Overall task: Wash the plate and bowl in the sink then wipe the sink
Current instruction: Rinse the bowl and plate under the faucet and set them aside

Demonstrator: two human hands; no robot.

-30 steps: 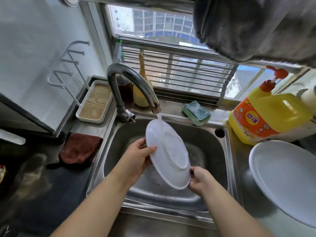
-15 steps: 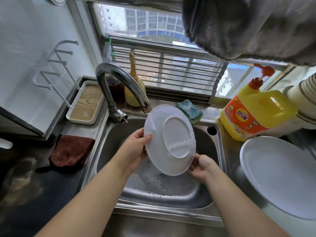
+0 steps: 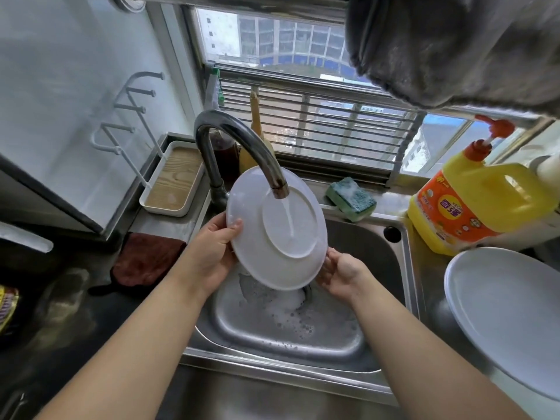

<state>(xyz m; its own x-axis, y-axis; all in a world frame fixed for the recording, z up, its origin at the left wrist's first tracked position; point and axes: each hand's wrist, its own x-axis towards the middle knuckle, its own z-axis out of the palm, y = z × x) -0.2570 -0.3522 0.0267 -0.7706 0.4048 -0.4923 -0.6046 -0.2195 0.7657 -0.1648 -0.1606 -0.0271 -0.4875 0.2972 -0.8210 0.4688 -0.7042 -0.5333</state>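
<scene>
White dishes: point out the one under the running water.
The plate held tilted over the sink by the left hand and right hand, underside catching the faucet stream. The other plate sits on the right counter.

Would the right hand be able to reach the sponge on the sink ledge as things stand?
Probably yes: the sponge lies uncovered just beyond the right hand, but that hand supports the plate and must release it first.

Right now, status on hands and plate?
Left hand and right hand grip plate by its rim. Underside up under running tap, over sink. Nothing in the way.
</scene>
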